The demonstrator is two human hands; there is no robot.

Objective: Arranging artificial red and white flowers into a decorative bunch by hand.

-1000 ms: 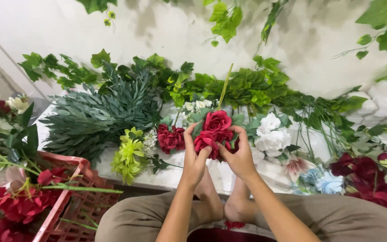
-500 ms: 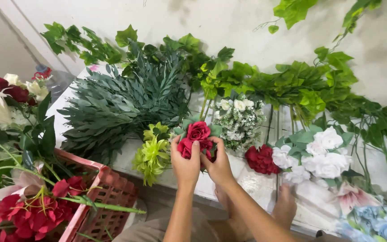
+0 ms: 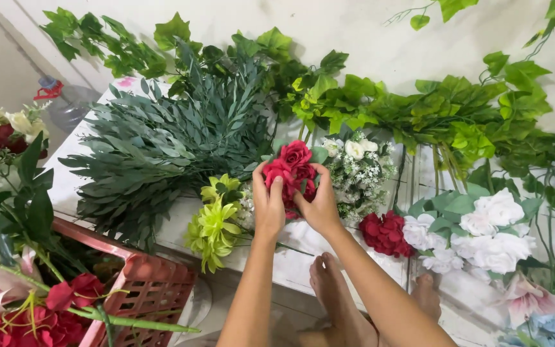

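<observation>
Since a second ago both hands have carried the red rose cluster [image 3: 292,168] leftward, away from the white flowers [image 3: 488,226] and toward the dark green leaf spray [image 3: 162,144]; a second red bunch [image 3: 385,232] now lies apart to the right.

The arrangement looks partly built: along the white table [image 3: 85,167], that big leaf spray, the ivy garland [image 3: 412,109], the white flowers, the small white blossoms [image 3: 354,168] and the lime-green flowers [image 3: 215,225] already lie in a row, while the roses are not yet set down. The left hand [image 3: 268,205] and right hand [image 3: 319,204] close their grip around them from both sides (fingers curled over the petals), just above the table's near edge.

The red crate [image 3: 137,288] at lower left holds more red flowers [image 3: 27,318] with stems poking over its rim.
</observation>
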